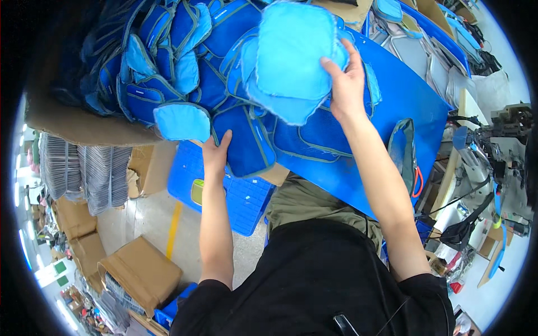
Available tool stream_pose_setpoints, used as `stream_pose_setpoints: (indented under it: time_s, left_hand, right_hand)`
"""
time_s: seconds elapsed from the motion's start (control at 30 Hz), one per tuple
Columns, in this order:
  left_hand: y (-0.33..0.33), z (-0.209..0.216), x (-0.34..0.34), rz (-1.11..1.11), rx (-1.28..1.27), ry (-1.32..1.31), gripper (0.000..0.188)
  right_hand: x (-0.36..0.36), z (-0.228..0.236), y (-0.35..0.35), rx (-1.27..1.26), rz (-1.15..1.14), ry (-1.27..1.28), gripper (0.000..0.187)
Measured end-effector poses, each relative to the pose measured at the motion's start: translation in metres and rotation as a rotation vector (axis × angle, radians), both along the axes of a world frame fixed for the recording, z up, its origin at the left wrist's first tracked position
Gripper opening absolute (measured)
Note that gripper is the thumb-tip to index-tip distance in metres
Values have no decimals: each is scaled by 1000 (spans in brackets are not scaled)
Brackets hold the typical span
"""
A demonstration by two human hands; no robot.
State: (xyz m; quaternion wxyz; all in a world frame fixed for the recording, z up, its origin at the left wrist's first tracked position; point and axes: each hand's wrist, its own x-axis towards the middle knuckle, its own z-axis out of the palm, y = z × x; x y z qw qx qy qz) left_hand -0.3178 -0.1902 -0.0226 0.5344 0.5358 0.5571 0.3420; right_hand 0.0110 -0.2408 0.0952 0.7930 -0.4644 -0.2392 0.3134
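My right hand (346, 84) grips the right edge of a light blue fuzzy fabric piece (294, 47), with the thumb on top. More light blue fabric shows beneath that piece, above the pile. My left hand (216, 154) is at the near edge of the pile, with its thumb against a dark blue fabric pouch (244, 143) with grey-green edging. Its other fingers are partly hidden at the pouch's left edge, beside a light blue flap (182, 121). Many similar dark blue pouches (221, 31) lie heaped beyond both hands.
The blue table (400, 78) stretches to the right, with red-handled scissors (417, 182) at its near edge. A blue plastic crate (246, 204) stands below. Cardboard boxes (140, 274) and stacked grey sheets (103, 173) are at left; sewing machinery (476, 151) stands at right.
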Motion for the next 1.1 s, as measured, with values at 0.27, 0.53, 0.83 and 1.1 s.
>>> stream_pose_setpoints:
  time_s: [0.27, 0.53, 0.83, 1.1]
  left_hand:
    - [-3, -7, -33, 176, 11, 183, 39]
    - [11, -26, -57, 817, -525, -1020, 45]
    - [-28, 6, -20, 375, -32, -261, 43]
    - [-21, -15, 43, 396, 305, 9, 65]
  right_hand:
    - [-28, -56, -12, -505, -340, -1194, 82]
    - [-154, -89, -43, -147, 555, -1739, 81]
    - [-149, -53, -36, -366, 674, -1610, 75]
    - [89, -35, 40, -735, -461, -1122, 98]
